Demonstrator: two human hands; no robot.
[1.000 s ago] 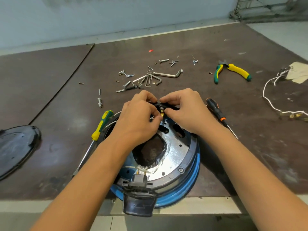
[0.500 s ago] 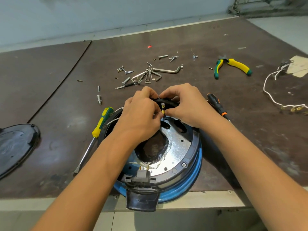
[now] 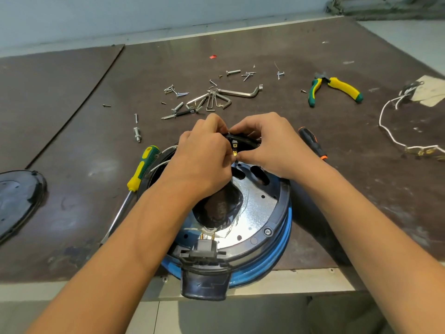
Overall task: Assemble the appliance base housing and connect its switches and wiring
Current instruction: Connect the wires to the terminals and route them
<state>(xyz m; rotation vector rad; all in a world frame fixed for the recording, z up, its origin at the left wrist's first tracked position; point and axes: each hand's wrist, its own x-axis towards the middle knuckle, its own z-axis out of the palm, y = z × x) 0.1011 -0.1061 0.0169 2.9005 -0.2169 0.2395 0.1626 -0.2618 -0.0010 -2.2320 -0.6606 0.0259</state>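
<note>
Our left hand [image 3: 204, 153] and right hand [image 3: 269, 143] meet at the far rim of the base [image 3: 277, 213]. Both pinch a small brass terminal [image 3: 234, 153] between fingertips.

1. The left hand [image 3: 204, 155] is bare: no glove, ring or watch shows.
2. The right hand [image 3: 272, 145] is likewise bare, with short, plain nails.
3. Both forearms are uncovered up to the near edge of view; no sleeve, strap or marking is visible.

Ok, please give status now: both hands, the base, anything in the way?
Left hand, right hand: fingers pinched on small brass terminal at far rim. Base upside down at table edge. Screwdrivers beside it, nothing blocking.
</note>
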